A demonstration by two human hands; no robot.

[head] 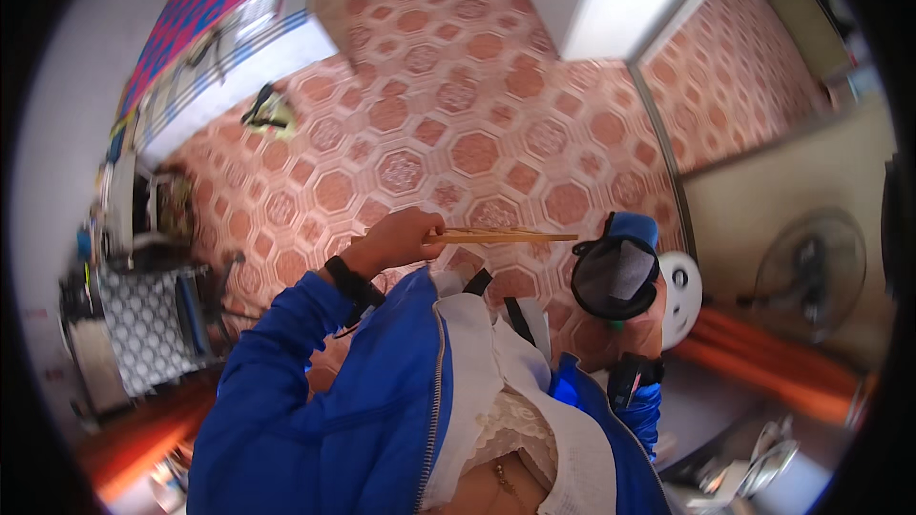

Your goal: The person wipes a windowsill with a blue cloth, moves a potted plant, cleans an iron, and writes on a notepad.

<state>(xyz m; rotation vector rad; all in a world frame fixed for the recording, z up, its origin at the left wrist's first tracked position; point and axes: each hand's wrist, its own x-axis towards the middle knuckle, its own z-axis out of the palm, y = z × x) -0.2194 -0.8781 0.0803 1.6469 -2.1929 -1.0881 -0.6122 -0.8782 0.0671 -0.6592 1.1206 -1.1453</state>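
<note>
My left hand [401, 237] reaches in front of my body, its fingers closed around one end of a thin wooden board or frame [512, 236]. The wood is seen nearly edge-on and extends to the right, over the floor. On the right, my right hand [645, 329] grips a soft fabric item [601, 279], black-edged with a dark mesh-like face and a grey patch; its exact kind is unclear. Blue fabric [635, 227] shows just beyond it. Beside that hand is a white rounded object [681, 300] with a dark ring and dots; whether I hold it cannot be told.
Patterned reddish tiles [483, 150] cover the floor. A bed [215, 36] with checked covers stands far left, with a dark-and-yellowish item [270, 114] on the floor beside it. A chair [143, 329] is at left, a fan [812, 272] at right. A white door-like panel [608, 0] stands ahead.
</note>
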